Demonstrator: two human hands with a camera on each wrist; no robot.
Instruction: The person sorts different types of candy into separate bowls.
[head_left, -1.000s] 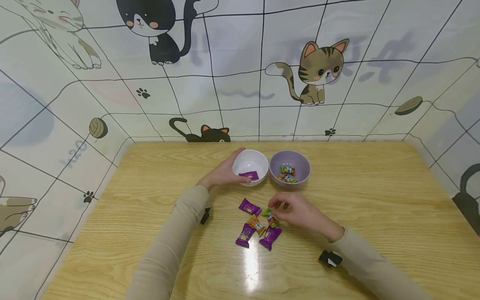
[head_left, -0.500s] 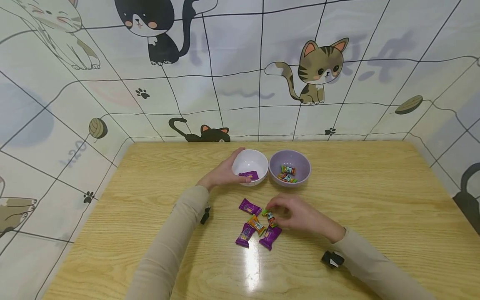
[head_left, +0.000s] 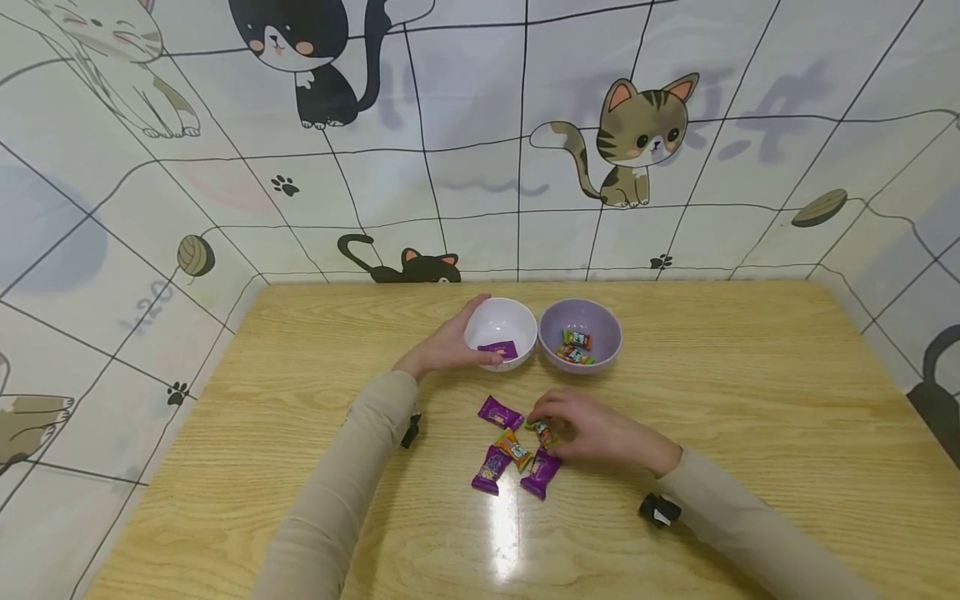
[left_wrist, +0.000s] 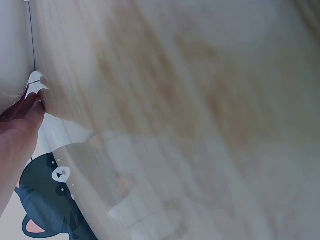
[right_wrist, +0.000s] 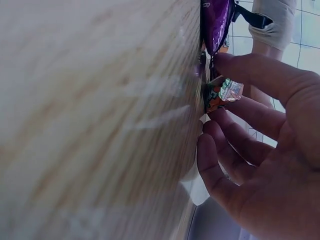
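My left hand (head_left: 452, 342) holds the white bowl (head_left: 503, 317) at its left side, thumb at the near rim and fingers along the far side. One purple-wrapped candy (head_left: 498, 350) lies in that bowl. With thumb and fingers, my right hand (head_left: 596, 429) pinches a green-and-orange wrapped candy (head_left: 542, 432) on the table; the right wrist view shows its shiny wrapper end (right_wrist: 231, 90) between them. Around it lie an orange wrapped candy (head_left: 514, 450) and three purple ones: one behind (head_left: 499, 413), one at front left (head_left: 491, 471), one at front right (head_left: 541, 474).
A lilac bowl (head_left: 604, 325) stands against the white bowl's right side, with small green-and-orange candies (head_left: 576, 355) in it. Both bowls sit near the far edge of the wooden table (head_left: 750, 400). A cat-printed cloth wall (head_left: 480, 192) rises behind and at both sides.
The right hand has shifted slightly left and its fingers have closed round the green-and-orange candy. The front right purple candy has moved a little. The left hand and bowls stay put.
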